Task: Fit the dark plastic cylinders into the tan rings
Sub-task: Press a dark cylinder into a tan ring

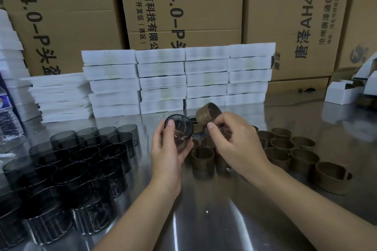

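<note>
The left hand (pixel 169 155) grips a dark cylinder (pixel 179 130) round its side wall, its open mouth tilted up toward the camera. Just to its right and slightly higher, the right hand (pixel 234 140) pinches a tan ring (pixel 208 115) by its lower edge, held tilted. The two are near but apart above the counter (pixel 204 220); their axes look out of line, so aligning them seems the next need

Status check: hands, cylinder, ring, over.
Left hand grips a dark cylinder. Right hand pinches a tan ring, tilted, just apart from it. Not yet fitted. Nothing between them.
</note>
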Tool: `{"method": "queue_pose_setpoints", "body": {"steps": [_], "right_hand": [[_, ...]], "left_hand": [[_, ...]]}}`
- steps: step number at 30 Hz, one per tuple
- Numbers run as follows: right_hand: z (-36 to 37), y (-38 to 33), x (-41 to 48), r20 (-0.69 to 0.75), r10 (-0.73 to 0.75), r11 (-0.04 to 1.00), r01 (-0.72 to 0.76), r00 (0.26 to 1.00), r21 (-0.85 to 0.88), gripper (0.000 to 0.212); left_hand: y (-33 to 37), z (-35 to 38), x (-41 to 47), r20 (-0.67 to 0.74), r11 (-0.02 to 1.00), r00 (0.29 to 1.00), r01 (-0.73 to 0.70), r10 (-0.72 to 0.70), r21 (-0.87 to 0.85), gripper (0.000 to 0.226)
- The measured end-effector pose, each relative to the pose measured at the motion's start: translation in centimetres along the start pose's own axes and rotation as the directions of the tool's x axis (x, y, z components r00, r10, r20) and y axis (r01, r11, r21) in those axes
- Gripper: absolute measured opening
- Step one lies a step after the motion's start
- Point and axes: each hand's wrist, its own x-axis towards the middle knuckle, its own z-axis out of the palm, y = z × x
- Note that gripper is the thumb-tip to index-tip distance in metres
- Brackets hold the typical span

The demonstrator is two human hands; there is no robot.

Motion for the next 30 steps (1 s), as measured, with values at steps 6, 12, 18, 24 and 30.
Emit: {"method": "queue_pose_setpoints", "body": {"steps": [6, 12, 18, 24, 30], "right_hand": [[0.3, 0.0, -0.1, -0.008, -0.133, 0.991, 0.134, 0.991, 0.019, 0.023], [0.4, 0.2, -0.2, -0.031, -0.265, 0.964, 0.265, 0.964, -0.002, 0.029], [0.4, 0.3, -0.1, -0.047, -0.333, 0.943, 0.334, 0.942, 0.013, 0.029], [0.4, 0.2, -0.1, 0.0, -0.378, 0.926, 0.378, 0.926, -0.019, 0.031], [0.4, 0.5, 0.0, 0.014, -0.39, 0.92, 0.39, 0.921, -0.031, 0.022]], "left_hand": [[-0.2, 0.3, -0.5, 0.108, 0.994, 0.991, 0.077, -0.084, 0.075, 0.051], [0.2, 0.9, -1.2, 0.103, 0.988, 0.983, 0.147, -0.152, 0.054, 0.057], [0.2, 0.7, -1.4, 0.147, 0.984, 0.981, 0.108, -0.129, 0.138, 0.063], [0.1, 0.5, -1.5, 0.213, 0.974, 0.97, 0.073, -0.12, 0.216, 0.083], [0.1, 0.3, -1.3, 0.236, 0.978, 0.97, 0.013, -0.063, 0.207, 0.093]]}}
